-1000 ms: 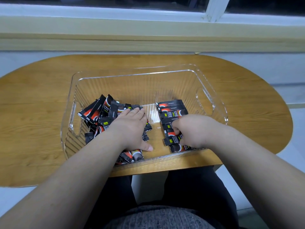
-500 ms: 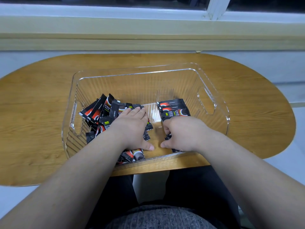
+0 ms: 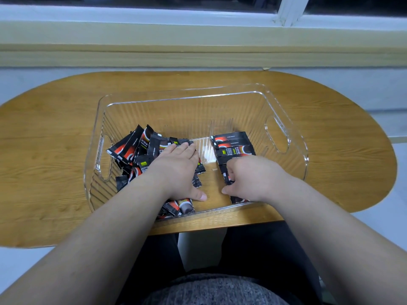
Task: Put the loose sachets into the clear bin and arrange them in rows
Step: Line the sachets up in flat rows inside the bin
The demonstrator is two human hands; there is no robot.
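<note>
A: What is inside the clear bin?

B: Black packs with red and white marks. The bin sits on the wooden table, close to the near edge. A loose pile of sachets fills its left half. They lie crossed over one another, and some lean toward the left wall.

A: And the right half?

B: A row of sachets runs from far to near. Each pack lies crosswise and overlaps the next. Bare bin floor shows between the pile and the row.

A: Where is the left hand?

B: The left hand lies palm down on the pile. Its fingers are straight and close together, and the thumb is stretched out to the right.

A: The right one?

B: The right hand rests on the near part of the row. Its fingers are curled down over the left ends of the packs there, gripping them, and the thumb points left. The packs under the palm are hidden.

A: Anything beyond?

B: A pale window ledge lies past the table's far edge.
</note>
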